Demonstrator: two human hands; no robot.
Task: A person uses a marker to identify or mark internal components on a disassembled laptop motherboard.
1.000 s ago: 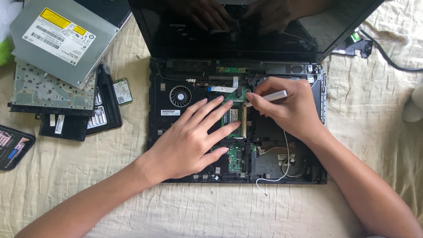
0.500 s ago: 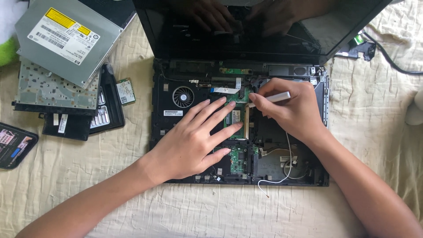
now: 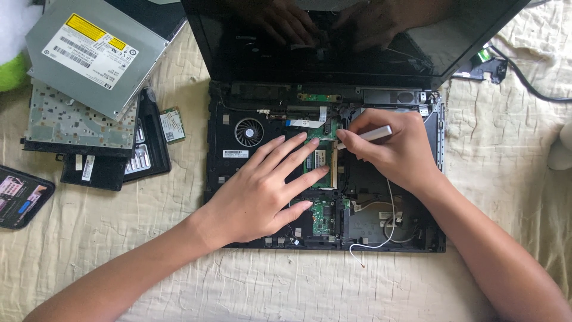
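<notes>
Everything lies on a cream, wrinkled cloth [image 3: 333,280] that covers the whole surface; I cannot tell if a bed or a tabletop is under it. At the far left edge a phone [image 3: 21,197] with a lit screen rests on the cloth, and above it a bit of white and green soft material [image 3: 12,59] shows in the corner. Next comes a pile of removed parts: a grey optical drive [image 3: 98,53] with a white and yellow label lies tilted on top of a keyboard [image 3: 77,125] turned upside down, and black covers [image 3: 143,155] are under them. A small green card [image 3: 172,124] lies just beside this pile.

In the middle sits the opened laptop [image 3: 238,173], its black base without keyboard, so the round fan [image 3: 248,132] and the green boards are visible. The dark screen [image 3: 357,42] stands up behind and reflects both hands. The left hand [image 3: 262,191] lies flat on the base with fingers spread, the fingertips touching the green memory module [image 3: 320,161]. The right hand [image 3: 396,149] is closed around a thin silver tool [image 3: 372,134], pinching it, and the tip points at the board just above the module. A thin white wire [image 3: 381,238] curls out of the base near the front edge.

At the right, a black cable [image 3: 524,77] runs over the cloth
</notes>
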